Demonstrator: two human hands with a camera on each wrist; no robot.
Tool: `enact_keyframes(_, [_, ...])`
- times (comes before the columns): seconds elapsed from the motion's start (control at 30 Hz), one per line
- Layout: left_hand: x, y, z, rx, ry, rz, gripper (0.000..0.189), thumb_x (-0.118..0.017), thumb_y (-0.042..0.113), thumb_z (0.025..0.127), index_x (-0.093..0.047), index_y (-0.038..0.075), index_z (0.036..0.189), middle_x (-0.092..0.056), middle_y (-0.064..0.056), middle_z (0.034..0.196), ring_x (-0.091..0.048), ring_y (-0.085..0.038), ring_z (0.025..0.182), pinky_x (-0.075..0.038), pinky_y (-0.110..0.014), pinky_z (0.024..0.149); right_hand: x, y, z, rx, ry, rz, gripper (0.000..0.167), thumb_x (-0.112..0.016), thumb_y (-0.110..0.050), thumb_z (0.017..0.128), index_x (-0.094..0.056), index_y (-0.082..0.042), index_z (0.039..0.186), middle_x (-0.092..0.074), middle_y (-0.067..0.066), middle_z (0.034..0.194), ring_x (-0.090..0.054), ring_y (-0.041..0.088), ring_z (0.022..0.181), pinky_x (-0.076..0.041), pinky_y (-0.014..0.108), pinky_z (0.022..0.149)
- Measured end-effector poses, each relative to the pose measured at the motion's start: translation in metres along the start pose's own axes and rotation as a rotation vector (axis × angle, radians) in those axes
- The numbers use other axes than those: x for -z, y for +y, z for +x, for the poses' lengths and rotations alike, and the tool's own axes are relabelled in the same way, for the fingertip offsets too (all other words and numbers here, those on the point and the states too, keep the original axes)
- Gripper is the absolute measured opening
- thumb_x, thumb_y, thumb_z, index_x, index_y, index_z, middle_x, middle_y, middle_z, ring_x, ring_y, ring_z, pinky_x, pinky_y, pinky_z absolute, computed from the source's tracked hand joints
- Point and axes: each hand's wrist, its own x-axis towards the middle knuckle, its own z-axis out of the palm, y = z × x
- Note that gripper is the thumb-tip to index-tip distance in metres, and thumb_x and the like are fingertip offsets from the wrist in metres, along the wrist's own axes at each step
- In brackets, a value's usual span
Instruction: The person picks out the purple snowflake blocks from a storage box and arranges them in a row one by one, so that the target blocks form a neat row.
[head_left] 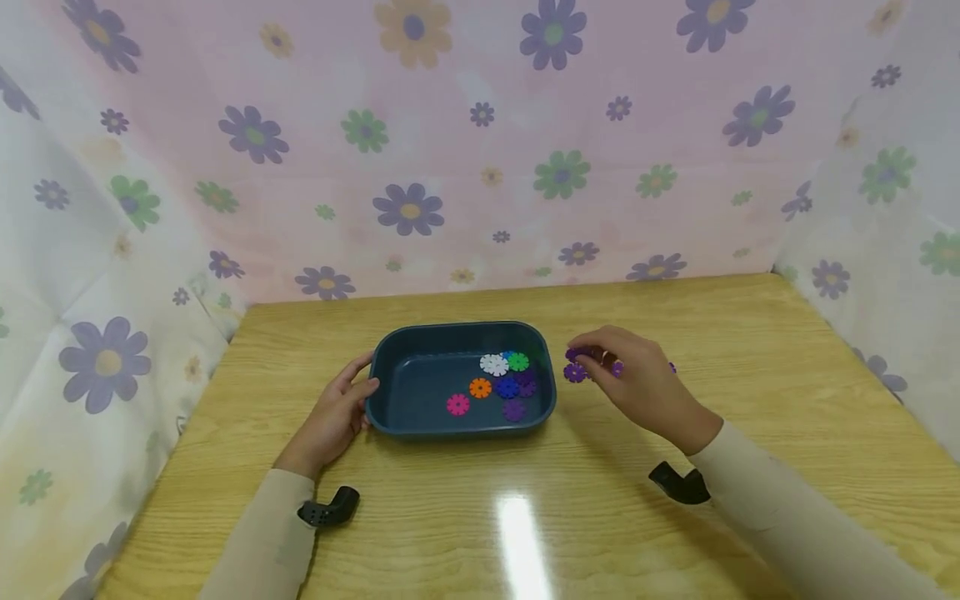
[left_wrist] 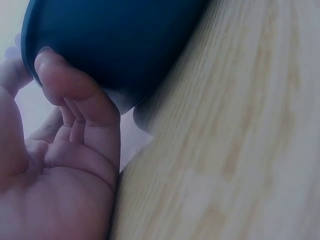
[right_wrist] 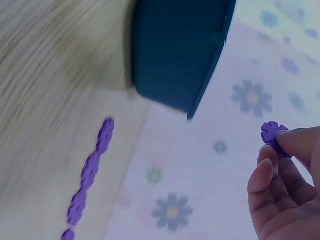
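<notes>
A dark teal plastic bin [head_left: 412, 400] stands on the table, with several flower-shaped notched discs in its right half. My left hand [head_left: 337, 417] grips the bin's left end, its thumb over the rim and its fingers against the outside wall, as the left wrist view shows. To the right of the bin, my right hand [head_left: 641, 383] pinches a purple notched disc [right_wrist: 272, 132] between thumb and fingers, raised above the table. Below it a line of purple notched discs [right_wrist: 90, 170] lies end to end on the wood, partly hidden by the hand in the head view.
Inside the bin lie a pink disc [head_left: 458, 405], an orange disc [head_left: 480, 387], a green disc [head_left: 518, 362], white discs [head_left: 495, 364], and blue and purple ones. The wooden table [head_left: 420, 517] ends at a flower-printed cloth [head_left: 465, 167] behind and at both sides.
</notes>
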Motion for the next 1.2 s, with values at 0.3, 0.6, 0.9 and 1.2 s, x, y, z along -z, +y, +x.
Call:
enact_keyframes(0.3, [0.000, 0.001, 0.001, 0.011, 0.013, -0.015, 0.057, -0.049, 0.021, 0.106, -0.023, 0.012, 0.156, -0.061, 0.008, 0.073, -0.053, -0.003, 0.057, -0.045, -0.017, 0.052, 0.020, 0.035, -0.010, -0.098, 0.121, -0.054, 0.032, -0.072, 0.009, 0.086, -0.069, -0.003, 0.115, -0.072, 0.007, 0.095, -0.061, 0.001, 0.078, -0.046, 0.006, 0.069])
enact_keyframes(0.6, [0.001, 0.001, -0.001, 0.029, 0.006, -0.021, 0.057, -0.049, 0.021, 0.106, -0.022, 0.012, 0.156, -0.062, 0.008, 0.070, -0.054, -0.003, 0.057, -0.045, -0.017, 0.052, 0.041, 0.066, -0.020, -0.331, 0.047, 0.035, 0.023, -0.063, -0.007, 0.098, -0.069, -0.007, 0.120, -0.071, 0.012, 0.099, -0.059, -0.007, 0.078, -0.049, 0.010, 0.067])
enact_keyframes(0.9, [0.003, 0.002, -0.005, 0.007, -0.007, -0.010, 0.056, -0.048, 0.022, 0.107, -0.022, 0.012, 0.156, -0.062, 0.009, 0.070, -0.053, -0.003, 0.057, -0.045, -0.017, 0.053, 0.050, 0.100, -0.032, -0.586, -0.070, 0.139, 0.030, -0.055, -0.029, 0.104, -0.064, -0.013, 0.128, -0.068, 0.012, 0.111, -0.065, 0.019, 0.089, -0.056, 0.031, 0.070])
enact_keyframes(1.2, [0.001, 0.002, -0.002, 0.011, -0.013, 0.004, 0.057, -0.048, 0.024, 0.107, -0.021, 0.012, 0.156, -0.062, 0.008, 0.072, -0.054, -0.003, 0.058, -0.046, -0.017, 0.053, 0.066, 0.130, -0.052, -0.710, -0.164, 0.141, 0.036, -0.049, -0.028, 0.106, -0.059, -0.003, 0.131, -0.065, 0.020, 0.112, -0.062, 0.022, 0.085, -0.055, 0.031, 0.066])
